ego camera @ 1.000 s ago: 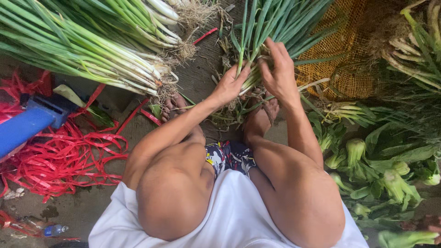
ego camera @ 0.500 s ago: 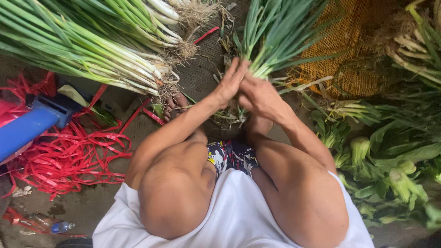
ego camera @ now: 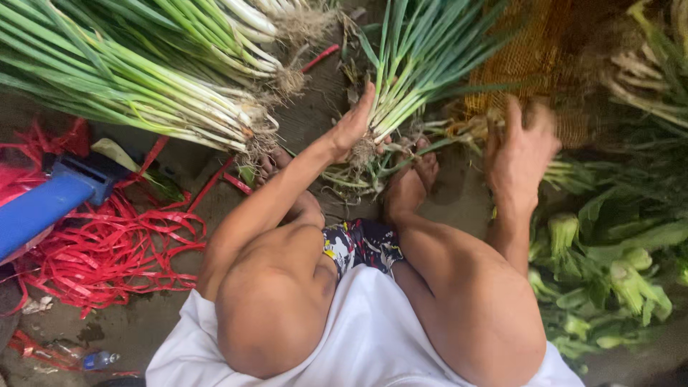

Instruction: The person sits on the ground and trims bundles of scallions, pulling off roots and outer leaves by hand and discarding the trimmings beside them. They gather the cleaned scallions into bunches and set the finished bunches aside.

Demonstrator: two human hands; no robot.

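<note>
Bare ground, littered with greens. Spring onion bunch [ego camera: 401,100]: upright ahead of the squatting person's feet, left hand [ego camera: 351,129] curled around its root end. Right hand [ego camera: 519,147]: right of it, fingers spread, empty, blurred. Tied bundles [ego camera: 165,93] lie left; red strapping [ego camera: 107,244] beside them, unused.

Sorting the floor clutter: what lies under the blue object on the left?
Red plastic strips spread out from beneath the blue object, lying on the dirt ground. Whatever sits directly under it is covered.
</note>
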